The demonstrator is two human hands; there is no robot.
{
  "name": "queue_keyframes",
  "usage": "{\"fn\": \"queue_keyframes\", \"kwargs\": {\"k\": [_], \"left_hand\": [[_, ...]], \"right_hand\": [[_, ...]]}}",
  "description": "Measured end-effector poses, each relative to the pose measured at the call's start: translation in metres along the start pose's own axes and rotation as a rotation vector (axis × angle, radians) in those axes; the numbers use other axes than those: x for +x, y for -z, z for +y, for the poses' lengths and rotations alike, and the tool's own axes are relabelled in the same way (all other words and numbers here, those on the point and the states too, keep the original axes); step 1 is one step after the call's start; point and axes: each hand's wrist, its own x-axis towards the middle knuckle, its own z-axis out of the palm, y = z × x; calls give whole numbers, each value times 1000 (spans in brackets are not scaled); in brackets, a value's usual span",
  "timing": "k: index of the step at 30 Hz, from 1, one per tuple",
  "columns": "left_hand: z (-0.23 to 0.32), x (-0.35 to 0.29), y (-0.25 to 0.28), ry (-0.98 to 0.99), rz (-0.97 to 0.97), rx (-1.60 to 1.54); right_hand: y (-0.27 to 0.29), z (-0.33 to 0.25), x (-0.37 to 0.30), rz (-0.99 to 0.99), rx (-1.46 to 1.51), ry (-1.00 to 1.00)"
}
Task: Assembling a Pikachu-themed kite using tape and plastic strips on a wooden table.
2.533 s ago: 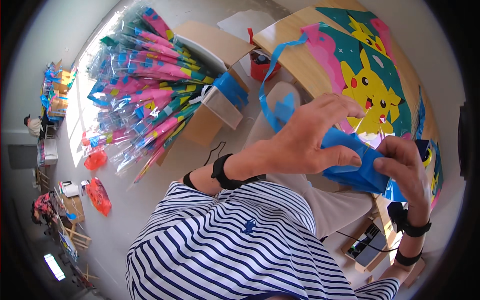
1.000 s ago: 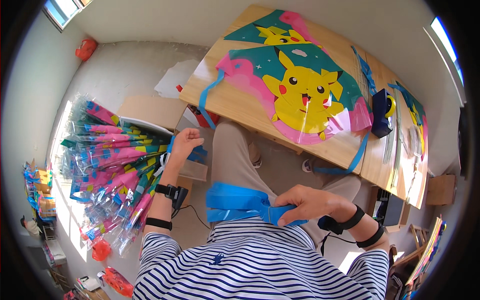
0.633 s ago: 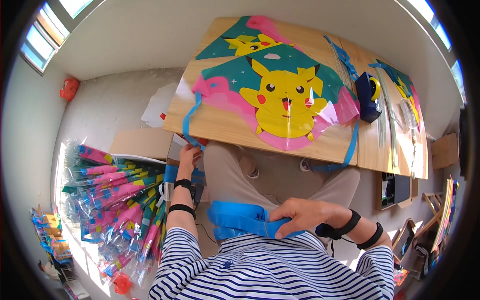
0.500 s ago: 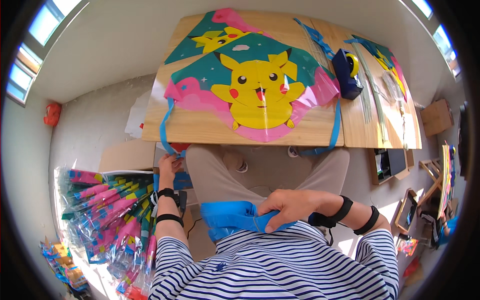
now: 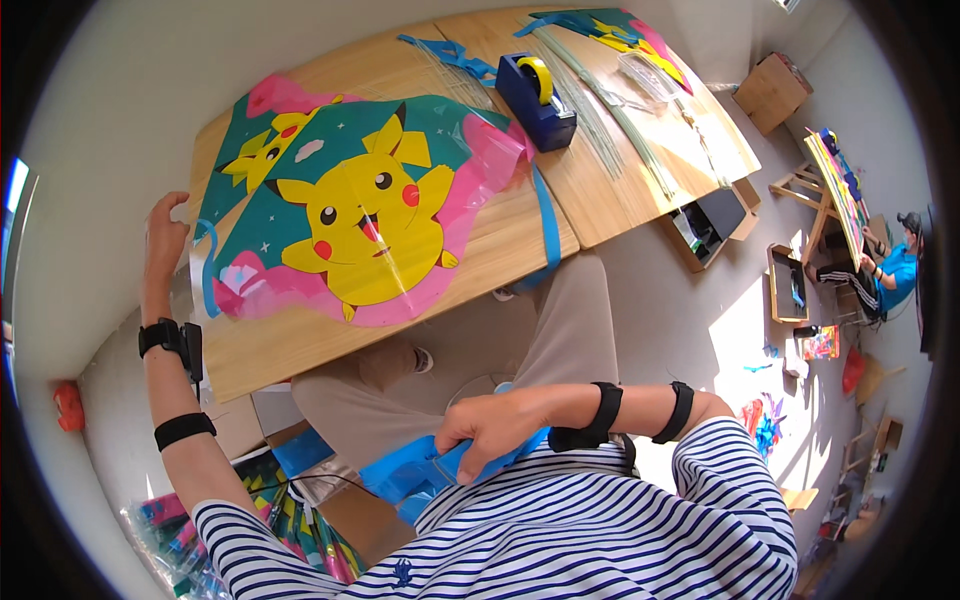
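Observation:
A yellow, green and pink plastic kite (image 5: 375, 225) with a cartoon character lies on the wooden table. Blue ribbon tails hang from its two lower corners, the left ribbon (image 5: 209, 272) curving up along the table's left edge and the right ribbon (image 5: 550, 225) dropping over the front edge. Beside the left ribbon is my left hand (image 5: 166, 235), raised, fingers curled with a gap to the thumb; the ribbon's end lies close to it. At my lap, my right hand (image 5: 495, 425) grips a folded bundle of blue ribbon (image 5: 405, 475).
A dark blue tape dispenser (image 5: 535, 105) stands right of the kite, near thin rods (image 5: 610, 95) and another kite (image 5: 625, 40). Packaged kites (image 5: 320, 525) lie at lower left. Open boxes (image 5: 715, 225) sit on the floor at right, where another person (image 5: 895, 275) sits.
My left hand has risen from below the table's front edge to its left side, carrying the left ribbon up. My view has turned right. The right hand still grips the ribbon bundle.

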Motion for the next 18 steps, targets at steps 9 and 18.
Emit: {"fn": "queue_keyframes", "kwargs": {"k": [9,18], "left_hand": [[247,-159,-59,23,-1268,-1146],[207,-258,-49,392,-1284,-1332]], "right_hand": [[20,7,-19,120,220,-39],[39,4,-31,347,516,-76]]}}
